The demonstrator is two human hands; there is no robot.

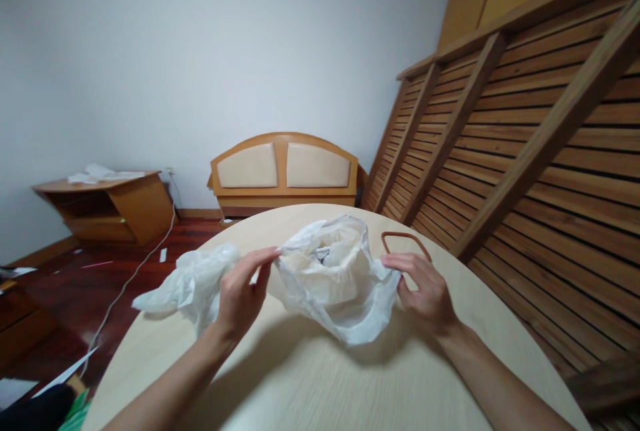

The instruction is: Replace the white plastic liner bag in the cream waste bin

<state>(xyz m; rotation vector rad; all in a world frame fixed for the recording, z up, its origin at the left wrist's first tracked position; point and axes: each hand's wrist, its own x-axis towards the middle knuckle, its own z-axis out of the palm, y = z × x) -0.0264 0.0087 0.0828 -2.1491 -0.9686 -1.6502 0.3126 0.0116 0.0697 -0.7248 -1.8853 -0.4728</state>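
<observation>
A white plastic bag (pixel 345 291) stands on the round table (pixel 300 391) with its mouth spread toward me. My left hand (pixel 245 294) pinches the left edge of that mouth between thumb and fingers. On the opposite side my right hand (pixel 423 291) grips the right edge the same way. Inside the bag lies crumpled whitish material with a small dark patch; what it is I cannot make out. A second crumpled white plastic bag (pixel 193 281) lies on the table just left of my left hand. Behind my right hand is a brown loop-shaped handle (pixel 407 236), partly hidden by the fingers.
Wooden slatted panels (pixel 500 151) lean along the right side, close to the table. A headboard (pixel 285 164) stands against the far wall. To the left are a low cabinet (pixel 145 208) and a pale cable (pixel 133 278) running over the dark red floor.
</observation>
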